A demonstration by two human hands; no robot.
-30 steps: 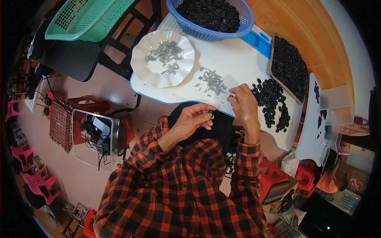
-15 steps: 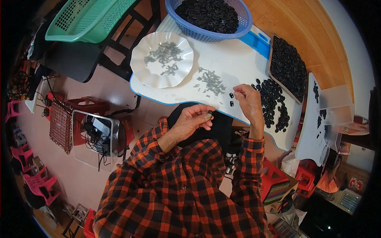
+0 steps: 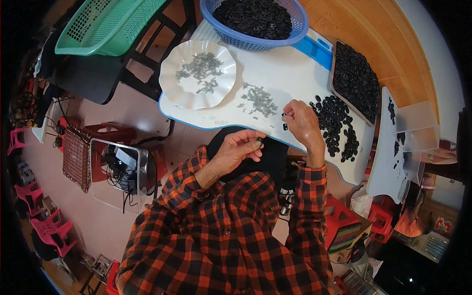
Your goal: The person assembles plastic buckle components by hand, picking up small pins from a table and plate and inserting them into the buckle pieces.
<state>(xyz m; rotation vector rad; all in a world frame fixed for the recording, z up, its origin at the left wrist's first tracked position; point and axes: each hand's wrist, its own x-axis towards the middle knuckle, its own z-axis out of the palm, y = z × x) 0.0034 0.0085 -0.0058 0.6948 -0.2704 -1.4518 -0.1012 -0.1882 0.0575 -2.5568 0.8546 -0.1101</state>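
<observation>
Seemingly sorting step: left hand (image 3: 240,146) pinching small black piece (image 3: 260,140); right hand (image 3: 303,124), fingers bunched by two-holed black pieces (image 3: 285,127) on white surface (image 3: 282,81), grip unclear. Next likely needs precise fingertip pinch.

You get bright indoor light over the desk (image 3: 287,73), where the white top and the pale plate (image 3: 216,93) stand out most strongly. A soft shadow edges the plate's right side. At lower right, a small bright glint shows on a dark glossy surface (image 3: 400,268). Your left hand (image 3: 240,148) and right hand (image 3: 304,124) look fairly clear, but the black pieces (image 3: 332,120) merge into dark clumps. The fisheye bends the wooden panel (image 3: 376,46) into a curve, and your corners fall to black, with dim, soft detail nearby.
</observation>
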